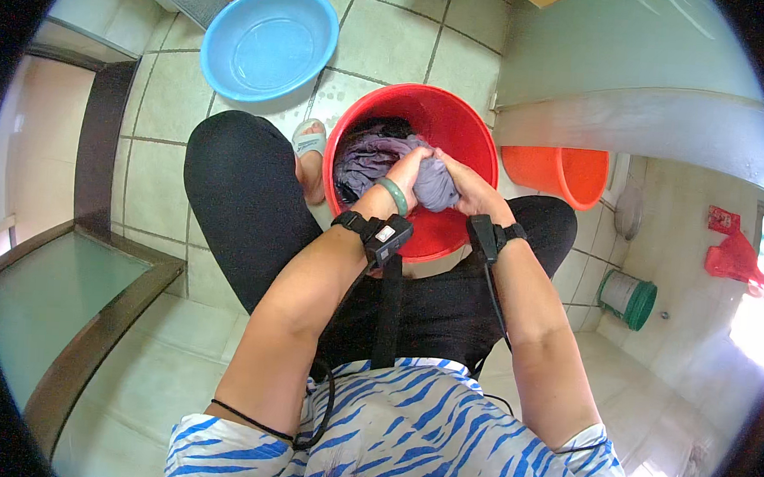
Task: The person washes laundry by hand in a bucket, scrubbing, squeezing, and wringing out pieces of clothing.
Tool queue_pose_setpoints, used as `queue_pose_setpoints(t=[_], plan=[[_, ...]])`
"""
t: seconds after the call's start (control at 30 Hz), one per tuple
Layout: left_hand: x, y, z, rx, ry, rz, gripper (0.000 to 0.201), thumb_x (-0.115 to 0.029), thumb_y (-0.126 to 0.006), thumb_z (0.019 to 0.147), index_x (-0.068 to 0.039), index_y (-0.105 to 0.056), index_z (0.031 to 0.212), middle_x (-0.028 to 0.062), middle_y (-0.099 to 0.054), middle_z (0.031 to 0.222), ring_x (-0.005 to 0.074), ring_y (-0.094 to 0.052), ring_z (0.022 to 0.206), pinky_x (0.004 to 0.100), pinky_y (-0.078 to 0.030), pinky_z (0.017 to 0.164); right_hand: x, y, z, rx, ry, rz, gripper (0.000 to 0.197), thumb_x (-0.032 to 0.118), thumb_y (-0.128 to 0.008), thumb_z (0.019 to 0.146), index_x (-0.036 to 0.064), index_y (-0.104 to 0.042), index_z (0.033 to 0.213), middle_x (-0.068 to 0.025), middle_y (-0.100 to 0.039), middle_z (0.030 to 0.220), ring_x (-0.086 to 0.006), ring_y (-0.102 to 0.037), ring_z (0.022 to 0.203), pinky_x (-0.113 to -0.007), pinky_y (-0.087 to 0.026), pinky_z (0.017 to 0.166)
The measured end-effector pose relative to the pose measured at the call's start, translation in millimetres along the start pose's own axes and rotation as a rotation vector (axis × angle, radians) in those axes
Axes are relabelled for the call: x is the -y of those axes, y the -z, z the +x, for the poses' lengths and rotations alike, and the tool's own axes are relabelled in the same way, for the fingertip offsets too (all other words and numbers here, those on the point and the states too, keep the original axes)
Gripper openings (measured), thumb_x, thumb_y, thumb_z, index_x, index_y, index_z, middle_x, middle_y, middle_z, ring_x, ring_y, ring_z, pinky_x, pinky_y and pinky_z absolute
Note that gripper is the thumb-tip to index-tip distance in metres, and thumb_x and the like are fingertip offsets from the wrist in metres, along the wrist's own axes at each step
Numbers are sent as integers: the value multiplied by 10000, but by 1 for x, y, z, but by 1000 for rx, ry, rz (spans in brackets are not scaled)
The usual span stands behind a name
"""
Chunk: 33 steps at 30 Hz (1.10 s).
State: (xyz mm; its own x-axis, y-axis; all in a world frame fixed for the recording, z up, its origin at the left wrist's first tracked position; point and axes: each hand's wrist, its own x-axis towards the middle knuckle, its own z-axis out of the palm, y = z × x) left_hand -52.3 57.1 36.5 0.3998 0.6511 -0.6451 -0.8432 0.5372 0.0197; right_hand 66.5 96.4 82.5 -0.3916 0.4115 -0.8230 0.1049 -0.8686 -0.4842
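Observation:
Between my knees stands a red bucket (454, 108) with wet-looking grey and dark clothes (371, 158) in its left part. Both of my hands are over it, gripping one bunched grey cloth (436, 186). My left hand (410, 173), with a green bangle at the wrist, is closed on the cloth's left side. Closed on its right side is my right hand (471, 188). The two hands nearly meet at the top of the bunch. Some fingertips are hidden under the fabric.
A light blue basin (271, 47) sits on the tiled floor at the far left. To the right of the red bucket is an orange-red bucket (567, 175). A green tub (629, 300) lies farther right. A brown-framed glass panel (76, 309) stands at left.

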Motion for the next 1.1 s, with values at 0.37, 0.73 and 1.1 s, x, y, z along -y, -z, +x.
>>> queue_pose_setpoints(t=[0.37, 0.73, 1.1], plan=[[-25, -9, -23, 30, 85, -33, 453, -534, -515, 820, -144, -590, 1037, 91, -615, 1017, 275, -570, 945, 461, -427, 867, -6, -54, -66, -224, 835, -938, 314, 137, -539, 755, 41, -549, 1054, -183, -601, 994, -295, -583, 954, -346, -438, 856], [7, 16, 19, 74, -66, -50, 296, -372, -467, 877, -122, -597, 968, 52, -649, 946, 217, -625, 814, 373, -500, 731, 10, -23, 11, -641, 442, -1389, 410, 423, -437, 865, 61, -558, 1014, -208, -577, 1030, -361, -558, 951, -413, -456, 804], [-20, -11, -14, 64, -78, 3, 393, -374, -491, 823, -57, -582, 1036, 137, -605, 1075, 281, -599, 947, 451, -445, 880, 35, 2, -20, -211, 405, -873, 445, 345, -644, 775, -20, -565, 1017, -117, -623, 908, -166, -574, 856, -296, -444, 781]])
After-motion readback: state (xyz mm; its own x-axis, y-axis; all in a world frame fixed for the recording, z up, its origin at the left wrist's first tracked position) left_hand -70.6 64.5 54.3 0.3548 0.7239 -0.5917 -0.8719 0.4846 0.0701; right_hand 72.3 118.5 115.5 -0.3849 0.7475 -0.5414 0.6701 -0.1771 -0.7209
